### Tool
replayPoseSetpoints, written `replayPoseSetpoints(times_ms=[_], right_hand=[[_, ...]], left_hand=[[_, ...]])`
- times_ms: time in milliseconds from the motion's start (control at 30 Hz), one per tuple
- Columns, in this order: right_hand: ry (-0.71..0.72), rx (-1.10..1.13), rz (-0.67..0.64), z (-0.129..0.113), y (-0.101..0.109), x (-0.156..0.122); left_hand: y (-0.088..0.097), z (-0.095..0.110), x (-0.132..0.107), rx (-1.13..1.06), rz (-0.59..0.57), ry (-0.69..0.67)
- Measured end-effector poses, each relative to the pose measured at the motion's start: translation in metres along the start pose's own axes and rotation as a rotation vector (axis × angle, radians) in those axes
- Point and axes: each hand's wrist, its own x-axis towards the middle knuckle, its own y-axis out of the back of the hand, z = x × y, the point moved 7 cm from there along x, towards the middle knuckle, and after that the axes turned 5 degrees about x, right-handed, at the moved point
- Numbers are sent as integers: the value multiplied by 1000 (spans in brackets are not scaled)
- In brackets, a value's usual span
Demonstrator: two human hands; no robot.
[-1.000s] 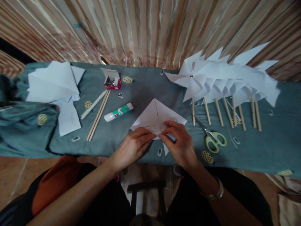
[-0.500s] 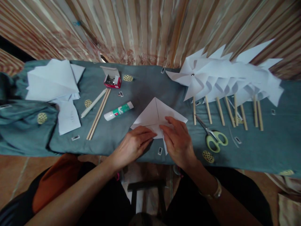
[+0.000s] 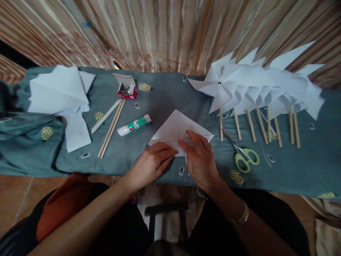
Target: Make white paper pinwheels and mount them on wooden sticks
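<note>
A white sheet of paper [image 3: 174,124], folded or cut along lines that meet near its middle, lies cornerwise in front of me. My left hand [image 3: 151,161] pinches its near left edge, thumb and fingers pressed together. On the near right side my right hand [image 3: 201,160] holds the same paper, with its thumb and index fingertip close to the centre. The right hand hides much of that side, and a narrow strip of paper shows below it. A glue stick [image 3: 134,125] lies left of the sheet. Green-handled scissors [image 3: 243,156] rest to the right of my right hand.
Several paper pinwheels [image 3: 220,83] on wooden sticks lie overlapped at the right. At the left are stacked paper sheets [image 3: 58,90], a white candle-like rod [image 3: 106,116], two wooden sticks [image 3: 112,128] and an open red box [image 3: 127,93] of small metal pieces. A curtain [image 3: 170,35] hangs behind the table.
My right hand has shifted slightly left over the paper. The dark slit line in the far part of the sheet has mostly faded, and the near right flap shows less. My left hand stays put.
</note>
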Motion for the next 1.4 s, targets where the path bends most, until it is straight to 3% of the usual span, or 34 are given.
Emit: replayPoseSetpoints(times_ms=[267, 500, 667, 800, 933, 1200, 1300, 1400], right_hand=[[25, -75, -42, -10, -3, 3], [111, -80, -63, -22, -11, 4], [64, -11, -25, -10, 1, 7], [15, 43, 147, 16, 27, 12], [-99, 20, 162, 38, 39, 14], [-91, 69, 127, 25, 39, -5], [-24, 43, 130, 22, 41, -7], [54, 40, 76, 20, 37, -6]], left_hand=[[-1, 8, -2, 135, 56, -53], [-2, 12, 1, 237, 9, -120], [-2, 14, 1, 286, 15, -143], [-2, 16, -1, 307, 5, -153], [1, 16, -4, 389, 10, -204], [29, -8, -7, 479, 104, -167], [28, 2, -12, 441, 131, -171], [12, 19, -16, 388, 78, -216]])
